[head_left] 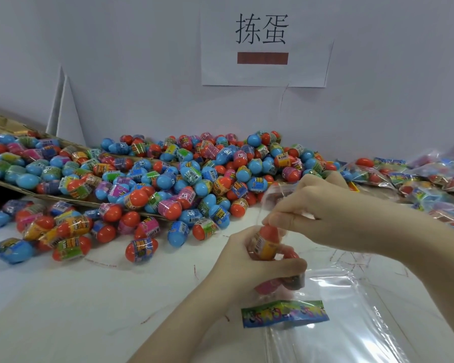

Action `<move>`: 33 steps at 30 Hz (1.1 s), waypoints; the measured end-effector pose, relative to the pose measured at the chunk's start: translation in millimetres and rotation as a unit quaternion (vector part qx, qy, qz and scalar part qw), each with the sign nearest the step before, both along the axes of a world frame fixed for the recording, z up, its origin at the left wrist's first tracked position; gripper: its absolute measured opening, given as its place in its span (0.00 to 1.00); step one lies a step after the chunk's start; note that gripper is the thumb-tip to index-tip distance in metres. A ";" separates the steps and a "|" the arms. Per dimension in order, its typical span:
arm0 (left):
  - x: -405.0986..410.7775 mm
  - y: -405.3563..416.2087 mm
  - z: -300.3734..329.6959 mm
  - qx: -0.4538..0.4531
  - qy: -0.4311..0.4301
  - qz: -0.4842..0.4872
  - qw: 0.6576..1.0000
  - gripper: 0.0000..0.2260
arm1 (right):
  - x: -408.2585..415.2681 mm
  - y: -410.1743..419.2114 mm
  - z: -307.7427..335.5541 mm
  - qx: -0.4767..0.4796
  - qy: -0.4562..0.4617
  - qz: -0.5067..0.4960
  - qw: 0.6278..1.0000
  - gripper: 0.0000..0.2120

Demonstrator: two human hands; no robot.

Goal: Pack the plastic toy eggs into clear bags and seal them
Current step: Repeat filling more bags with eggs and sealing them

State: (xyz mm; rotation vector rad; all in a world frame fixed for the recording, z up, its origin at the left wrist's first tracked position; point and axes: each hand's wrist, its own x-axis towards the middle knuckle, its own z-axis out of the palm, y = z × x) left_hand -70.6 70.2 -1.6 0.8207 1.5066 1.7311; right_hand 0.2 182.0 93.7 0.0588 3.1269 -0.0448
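Observation:
A big heap of blue and red plastic toy eggs [168, 174] covers the white table's far half. My left hand [244, 263] grips a few red eggs [269, 241] in a bunch, their lower ends hidden by my fingers. My right hand [323, 213] pinches the mouth of a clear bag [275, 195] just above those eggs, and the top egg pokes into it. A colourful printed card [285, 313] lies on a stack of flat clear bags [351, 318] in front of me.
Flattened cardboard [13, 127] holds part of the egg heap at the left. Filled, sealed bags [425, 176] pile up at the far right. A paper sign [265, 48] hangs on the wall behind. Bare white tabletop [89, 297] lies at the near left.

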 end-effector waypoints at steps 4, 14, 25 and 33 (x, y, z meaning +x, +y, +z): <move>-0.3 -0.5 0.4 0.005 -0.002 0.017 1.000 0.15 | -5.8 2.5 -1.5 -0.139 0.073 0.038 0.987 0.16; -1.8 -3.0 0.3 0.026 -0.003 0.013 1.000 0.14 | -56.0 75.4 -82.5 0.024 0.105 -0.274 0.956 0.31; -3.5 -2.7 -0.4 0.010 -0.029 0.016 0.999 0.15 | -47.8 92.8 -91.7 -0.058 0.255 -0.256 0.931 0.26; -2.1 -2.2 4.8 0.015 -0.063 0.028 0.997 0.12 | -41.2 101.1 -87.8 -0.161 0.307 -0.241 0.907 0.16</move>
